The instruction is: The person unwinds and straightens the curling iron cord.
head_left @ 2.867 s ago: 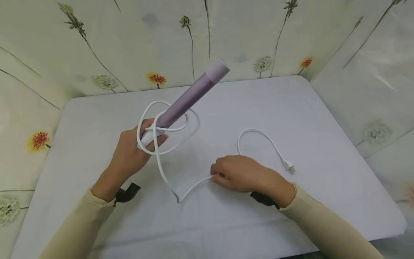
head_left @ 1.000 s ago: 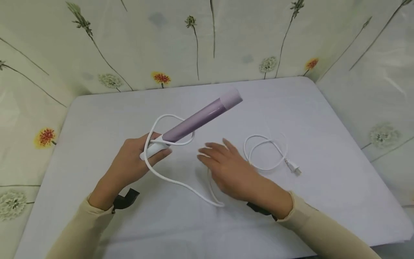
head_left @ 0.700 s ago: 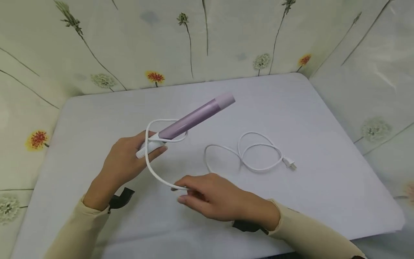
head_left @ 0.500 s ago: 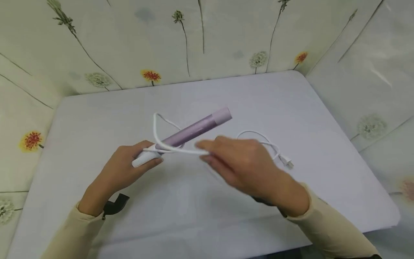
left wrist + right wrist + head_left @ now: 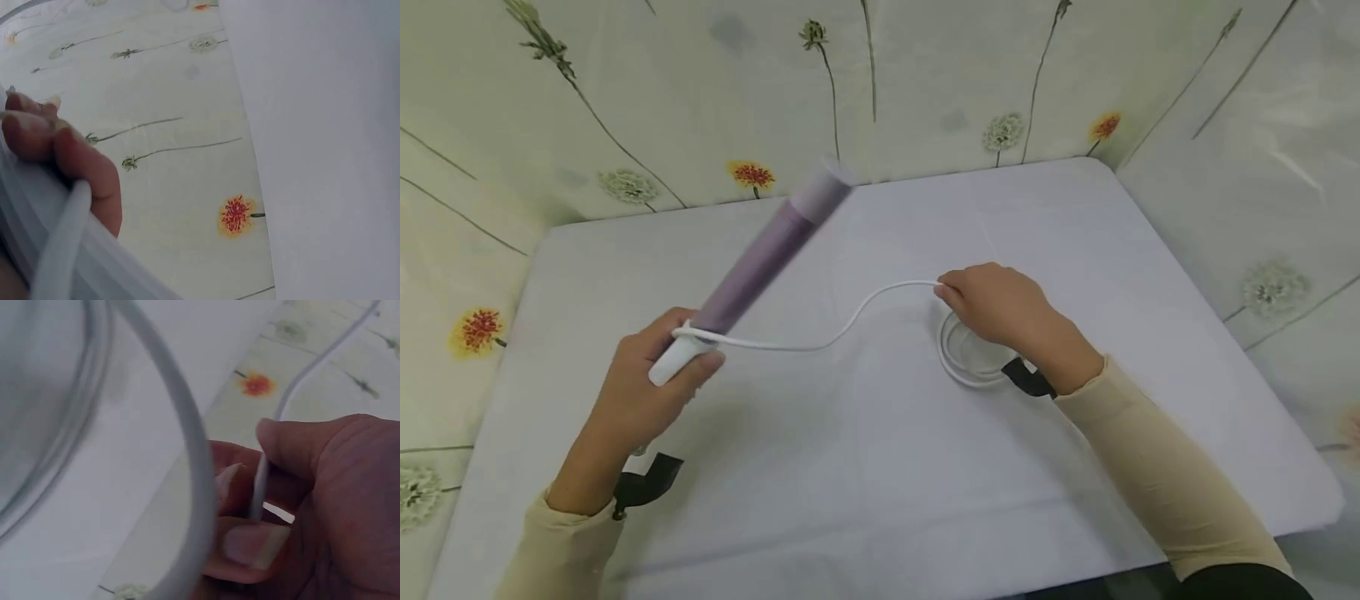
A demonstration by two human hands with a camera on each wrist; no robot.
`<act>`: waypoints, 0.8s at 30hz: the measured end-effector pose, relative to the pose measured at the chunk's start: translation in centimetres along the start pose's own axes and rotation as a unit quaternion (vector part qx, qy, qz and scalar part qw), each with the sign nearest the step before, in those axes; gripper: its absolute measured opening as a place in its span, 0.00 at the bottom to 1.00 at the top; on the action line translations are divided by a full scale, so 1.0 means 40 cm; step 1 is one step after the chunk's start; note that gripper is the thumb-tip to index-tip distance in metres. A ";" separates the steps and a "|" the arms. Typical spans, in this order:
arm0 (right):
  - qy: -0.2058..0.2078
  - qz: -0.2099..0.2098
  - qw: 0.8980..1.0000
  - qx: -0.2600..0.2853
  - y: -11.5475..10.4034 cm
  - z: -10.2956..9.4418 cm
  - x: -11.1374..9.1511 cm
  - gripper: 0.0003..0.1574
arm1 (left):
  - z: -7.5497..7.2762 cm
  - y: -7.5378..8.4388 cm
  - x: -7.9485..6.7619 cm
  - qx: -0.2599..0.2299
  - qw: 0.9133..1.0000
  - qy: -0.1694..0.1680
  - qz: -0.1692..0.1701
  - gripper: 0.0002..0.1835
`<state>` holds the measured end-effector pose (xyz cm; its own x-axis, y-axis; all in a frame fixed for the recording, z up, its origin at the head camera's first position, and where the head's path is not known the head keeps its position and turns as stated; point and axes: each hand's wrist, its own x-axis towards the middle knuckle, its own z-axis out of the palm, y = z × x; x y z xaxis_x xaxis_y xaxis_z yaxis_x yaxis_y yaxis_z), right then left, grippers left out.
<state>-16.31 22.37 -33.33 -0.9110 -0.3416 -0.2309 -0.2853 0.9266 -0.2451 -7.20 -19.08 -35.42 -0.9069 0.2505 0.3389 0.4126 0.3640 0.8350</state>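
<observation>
My left hand (image 5: 647, 383) grips the white end of a purple tube-shaped hair styling iron (image 5: 760, 262), its pale lilac tip tilted up and away. One turn of the white power cord (image 5: 782, 346) passes round the iron just above my thumb. In the left wrist view, a cord strand (image 5: 65, 244) crosses a ribbed pale surface (image 5: 31, 187) beside my curled fingers (image 5: 90, 169). My right hand (image 5: 1007, 304) pinches the cord farther along, right of centre. In the right wrist view, the cord runs between thumb (image 5: 294, 447) and fingers. Its plug is hidden.
Coiled cord (image 5: 951, 367) lies partly under my right hand on the white-covered table (image 5: 865, 450). A flowered covering (image 5: 925, 83) hangs behind and beside the table. Black pieces (image 5: 651, 483) are fixed at both wrists.
The iron has lost cord loops, with only one turn round it now. My right hand has carried the cord away to the right; the iron has tipped more upright and moved left.
</observation>
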 end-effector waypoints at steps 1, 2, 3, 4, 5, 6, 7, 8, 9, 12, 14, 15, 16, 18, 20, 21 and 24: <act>0.005 0.001 1.000 0.001 0.011 0.014 0.008 0.26 | -0.007 -0.002 0.002 -0.012 0.999 0.031 -0.013 0.15; 0.011 0.007 1.000 0.006 0.023 0.023 0.014 0.26 | -0.014 -0.003 0.004 -0.018 0.998 0.059 -0.026 0.14; 0.023 0.012 1.000 0.012 0.037 0.028 0.020 0.26 | -0.020 -0.006 0.005 -0.020 0.995 0.086 -0.037 0.13; 0.037 0.016 0.999 0.018 0.051 0.029 0.025 0.27 | -0.026 -0.009 0.005 -0.021 0.992 0.111 -0.048 0.12; 0.050 0.022 0.998 0.025 0.067 0.029 0.029 0.27 | -0.030 -0.010 0.006 -0.022 0.989 0.134 -0.061 0.11; 0.060 0.025 0.997 0.032 0.082 0.028 0.033 0.29 | -0.034 -0.012 0.005 -0.016 0.985 0.152 -0.074 0.11; 0.065 0.025 0.997 0.041 0.094 0.026 0.034 0.31 | -0.037 -0.014 0.003 -0.008 0.982 0.166 -0.088 0.10; 0.064 0.023 0.997 0.047 0.104 0.026 0.036 0.32 | -0.040 -0.016 0.002 0.002 0.979 0.177 -0.101 0.10; 0.059 0.019 0.997 0.049 0.111 0.028 0.037 0.33 | -0.042 -0.019 0.001 0.006 0.977 0.183 -0.112 0.10; 0.021 0.012 0.999 0.046 0.118 0.047 0.038 0.33 | -0.041 -0.024 0.001 0.011 0.975 0.166 -0.145 0.10; 0.003 0.009 1.000 0.019 0.116 0.067 0.029 0.30 | -0.030 -0.027 0.008 0.004 0.978 0.131 -0.164 0.11; 0.007 0.009 1.000 0.005 0.113 0.076 0.020 0.30 | -0.021 -0.028 0.013 0.000 0.979 0.105 -0.172 0.13; 0.020 -0.001 1.000 -0.010 0.100 0.081 0.021 0.30 | -0.019 -0.028 0.016 -0.004 0.980 0.081 -0.181 0.16; 0.076 -0.033 0.996 -0.026 0.064 0.084 0.017 0.33 | -0.010 -0.028 0.024 -0.019 0.980 0.039 -0.192 0.20; 0.149 -0.078 0.986 -0.010 0.021 0.086 -0.005 0.37 | 0.014 -0.026 0.034 -0.039 0.980 0.006 -0.197 0.22; 0.180 -0.110 0.977 0.016 -0.009 0.086 -0.013 0.37 | 0.025 -0.024 0.038 -0.048 0.979 -0.004 -0.197 0.23; 0.192 -0.197 0.954 0.115 -0.128 0.081 -0.022 0.38 | 0.053 -0.016 0.045 -0.070 0.978 -0.014 -0.197 0.23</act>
<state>-13.08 17.41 -34.93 -0.8005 -0.5334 0.2733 -0.5964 0.6636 -0.4515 -8.92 -16.98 -36.25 -0.9894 0.1414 -0.0324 0.0133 0.3107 0.9504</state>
